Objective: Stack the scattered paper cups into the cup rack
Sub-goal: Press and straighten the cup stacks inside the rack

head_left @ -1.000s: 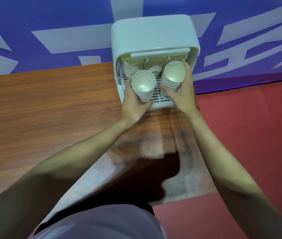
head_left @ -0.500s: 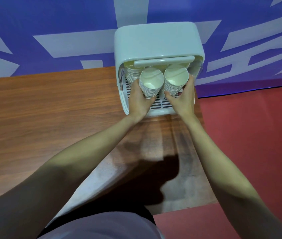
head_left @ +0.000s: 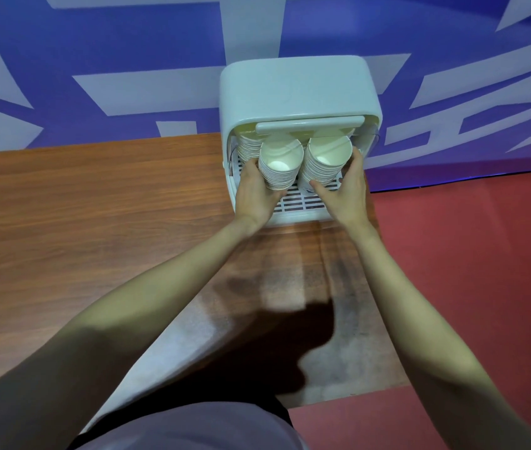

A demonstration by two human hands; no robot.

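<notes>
Your left hand (head_left: 254, 190) is wrapped around the left cup stack (head_left: 279, 167), fingers curled behind it on its left side and the palm under its lower end. Your right hand (head_left: 343, 190) cradles the right cup stack (head_left: 326, 160), thumb lying across the lower front of it and fingers curved round its right flank. Both stacks are already inside the mouth of the cup rack (head_left: 296, 89), which stands at the far edge of the bench (head_left: 95, 222) against the blue wall. They sit side by side over the slotted floor (head_left: 300, 203) of the rack, under the pale bar across the top of the opening.

What the next move turns on is the axis of each stack. The open mouths tilt up and toward you, so the long axes run from your palms away and down into the rack, leaning rather than upright. A third stack (head_left: 248, 149) stands deeper in, just behind and left of your left hand, close enough that its rims could catch your knuckles.

Each hand is nearest its own stack, so judge the seating separately: push the bases back and stand them up before you let go. Whether either base touches the floor yet cannot be told.
</notes>
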